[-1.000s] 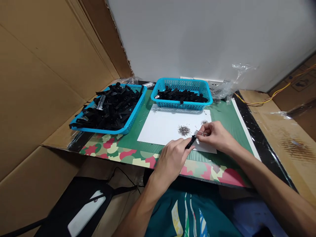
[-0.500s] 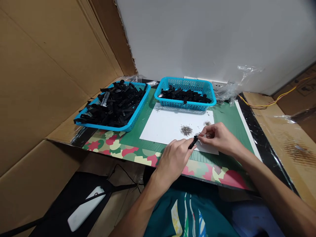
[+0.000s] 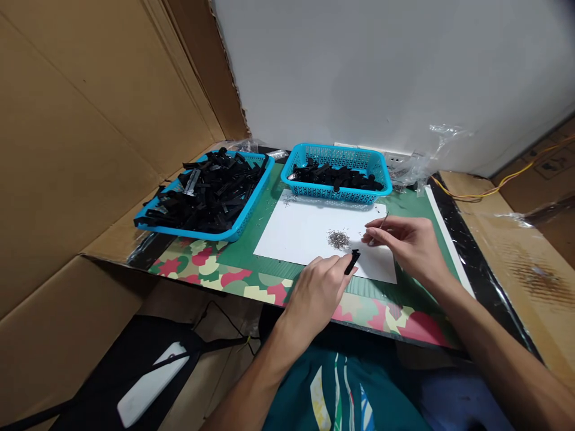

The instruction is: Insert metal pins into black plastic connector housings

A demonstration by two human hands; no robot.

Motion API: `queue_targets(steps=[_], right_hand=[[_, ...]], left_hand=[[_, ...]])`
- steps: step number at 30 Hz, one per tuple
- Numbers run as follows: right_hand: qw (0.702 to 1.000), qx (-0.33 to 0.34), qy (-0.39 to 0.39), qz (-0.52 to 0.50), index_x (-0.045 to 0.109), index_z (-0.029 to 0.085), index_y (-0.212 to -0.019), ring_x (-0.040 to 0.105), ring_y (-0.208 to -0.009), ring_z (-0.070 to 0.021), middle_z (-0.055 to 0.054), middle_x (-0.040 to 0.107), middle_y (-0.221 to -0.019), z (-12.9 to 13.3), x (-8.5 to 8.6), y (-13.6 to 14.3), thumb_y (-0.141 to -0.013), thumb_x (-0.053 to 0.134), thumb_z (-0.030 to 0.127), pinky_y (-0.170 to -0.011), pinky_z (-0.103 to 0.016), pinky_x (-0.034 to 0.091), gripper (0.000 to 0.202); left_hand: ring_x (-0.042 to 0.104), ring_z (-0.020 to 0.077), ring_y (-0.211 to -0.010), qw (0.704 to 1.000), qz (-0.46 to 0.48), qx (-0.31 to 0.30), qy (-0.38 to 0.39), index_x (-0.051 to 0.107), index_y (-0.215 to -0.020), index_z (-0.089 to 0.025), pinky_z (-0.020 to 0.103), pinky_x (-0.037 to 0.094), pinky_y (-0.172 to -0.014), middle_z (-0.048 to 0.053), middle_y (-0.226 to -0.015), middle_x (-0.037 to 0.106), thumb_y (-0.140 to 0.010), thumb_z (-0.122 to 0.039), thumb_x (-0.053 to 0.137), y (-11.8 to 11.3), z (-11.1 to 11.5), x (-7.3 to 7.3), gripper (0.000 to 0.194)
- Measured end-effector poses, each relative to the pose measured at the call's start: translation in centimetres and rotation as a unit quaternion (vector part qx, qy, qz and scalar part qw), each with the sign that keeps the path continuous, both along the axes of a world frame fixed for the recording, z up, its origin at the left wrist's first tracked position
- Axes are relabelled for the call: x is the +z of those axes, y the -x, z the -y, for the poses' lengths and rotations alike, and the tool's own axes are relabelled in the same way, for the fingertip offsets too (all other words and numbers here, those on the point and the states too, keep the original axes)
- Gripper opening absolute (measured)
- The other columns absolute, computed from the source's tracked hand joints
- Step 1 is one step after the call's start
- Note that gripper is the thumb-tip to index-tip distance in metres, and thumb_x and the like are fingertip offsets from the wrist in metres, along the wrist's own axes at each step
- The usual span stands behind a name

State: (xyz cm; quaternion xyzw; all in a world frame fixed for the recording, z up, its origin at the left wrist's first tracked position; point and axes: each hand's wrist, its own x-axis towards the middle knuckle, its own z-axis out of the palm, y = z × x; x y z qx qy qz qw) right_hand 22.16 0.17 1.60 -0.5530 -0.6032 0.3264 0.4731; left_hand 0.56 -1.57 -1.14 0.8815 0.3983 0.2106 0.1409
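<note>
My left hand (image 3: 321, 286) is closed on a small black plastic part (image 3: 353, 261), its notched end sticking out past the thumb and forefinger. To the right, my right hand (image 3: 402, 239) pinches a thin metal tool (image 3: 384, 220) like a tweezer or pick; its exact kind is too fine to make out. Both hands are over a white sheet (image 3: 287, 230). Just beyond the black part lies a pile of tiny metal pieces (image 3: 338, 239). A second small pile is hidden behind my right fingers.
At the left stands a blue basket (image 3: 240, 226) heaped with black plastic parts. Another blue basket (image 3: 314, 187) at the back holds more of them. Clear plastic bags (image 3: 415, 167) lie at the back right. Cardboard walls (image 3: 112, 90) rise on the left.
My right hand has drawn away from the black part, to the right, and the thin tool has swung from nearly level to steeper. My left hand has stayed almost still.
</note>
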Motion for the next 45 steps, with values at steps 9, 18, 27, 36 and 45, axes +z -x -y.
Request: queue_targets(steps=[9,18,27,36,45], right_hand=[[0.996,-0.016,0.024,-0.088,0.065,0.019,-0.083,0.076,-0.071,-0.0233,-0.008,0.075,-0.076,0.0,-2.0,2.0,-0.083,0.084,0.045,-0.066,-0.036,0.065,0.032],[1.000,-0.021,-0.003,-0.009,0.064,0.019,-0.076,0.075,-0.068,-0.0220,-0.006,0.073,-0.072,0.3,-1.5,2.0,-0.087,0.079,0.037,-0.062,-0.031,0.057,0.026],[0.999,-0.019,-0.033,-0.023,0.065,0.019,-0.077,0.072,-0.065,-0.0195,-0.005,0.074,-0.072,0.1,-2.0,2.5,-0.088,0.078,0.038,-0.063,-0.031,0.057,0.025],[0.980,0.005,0.001,0.201,0.076,0.018,-0.096,0.060,-0.068,-0.0167,-0.004,0.070,-0.078,-2.5,-0.8,-0.2,-0.096,0.052,0.019,-0.065,-0.030,0.042,0.023],[0.952,0.102,0.061,0.282,0.080,0.016,-0.083,0.056,-0.064,-0.0145,-0.001,0.066,-0.071,-3.6,0.1,1.1,-0.086,0.077,0.023,-0.061,-0.028,0.037,0.008]], left_hand=[[0.070,0.0242,-0.088,1.000,-0.003,0.001,0.014,0.064,-0.126,-0.018,0.036,0.053,-0.078,0.005,-0.095,0.074,-0.107,-0.024,0.055,-0.1,0.0,0.3,0.022],[0.072,0.0246,-0.089,0.999,0.007,-0.004,0.038,0.066,-0.127,-0.017,0.035,0.054,-0.076,0.006,-0.096,0.075,-0.107,-0.022,0.055,-0.2,-0.1,0.5,0.023],[0.075,0.0260,-0.103,0.990,0.090,0.011,0.107,0.070,-0.127,-0.021,0.034,0.057,-0.085,0.008,-0.112,0.079,-0.107,-0.025,0.056,-0.2,-0.7,0.5,0.025],[0.067,0.0179,-0.086,0.960,0.221,0.059,0.162,0.061,-0.138,-0.024,0.029,0.049,-0.075,0.006,-0.123,0.072,-0.109,-0.034,0.048,0.5,-0.5,0.9,0.033],[0.035,0.0140,-0.059,0.901,0.336,0.099,0.255,0.066,-0.117,-0.022,0.028,0.025,-0.055,-0.004,-0.069,0.037,-0.107,-0.046,0.050,1.8,-1.5,0.9,0.030]])
